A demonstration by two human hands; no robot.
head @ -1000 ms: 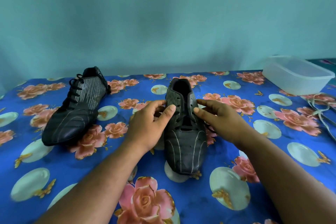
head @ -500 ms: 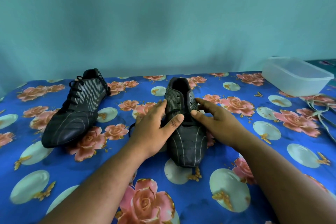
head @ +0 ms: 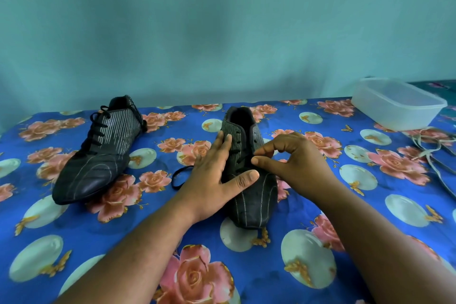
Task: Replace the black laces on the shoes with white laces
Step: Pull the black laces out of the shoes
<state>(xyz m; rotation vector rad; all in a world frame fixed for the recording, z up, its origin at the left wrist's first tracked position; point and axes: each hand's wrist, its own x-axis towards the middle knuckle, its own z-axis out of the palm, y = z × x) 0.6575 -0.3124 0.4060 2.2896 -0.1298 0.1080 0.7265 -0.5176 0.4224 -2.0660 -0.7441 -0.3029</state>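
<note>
Container: clear plastic tub point(head: 397, 103) at the far right of the bench point(head: 308, 205), lid off; nothing can be made out inside it.
White laces: loose tangle point(head: 434, 148) on the cloth just in front of the tub, running toward the right edge of view.
Near shoe: black shoe with pale stripes point(head: 249, 175) at centre of the bench, long axis running toward and away from the person, toe nearest the person, heel opening at the far end.
Black lace: threaded through the near shoe's lower eyelets; a loose loop point(head: 179, 177) lies on the cloth just left of the shoe.
Far shoe: second black shoe point(head: 98, 153) well to the left, tipped onto its side (sole side away from the camera), black lacing in place, long axis diagonal with toe toward the near left and heel toward the far wall.
Left hand: left hand point(head: 212, 177) lies flat against the near shoe's left flank, fingers straight along the eyelet row, thumb across the vamp; it presses, it does not grip.
Right hand: right hand point(head: 293, 160) at the shoe's right eyelet row, thumb and forefinger drawn together in a pinch at the lacing; whether lace is actually caught between them cannot be told.
Bench cover: blue cloth printed with pink roses and pale discs.
Markings: no legible brand, label or writing on shoes or tub.
</note>
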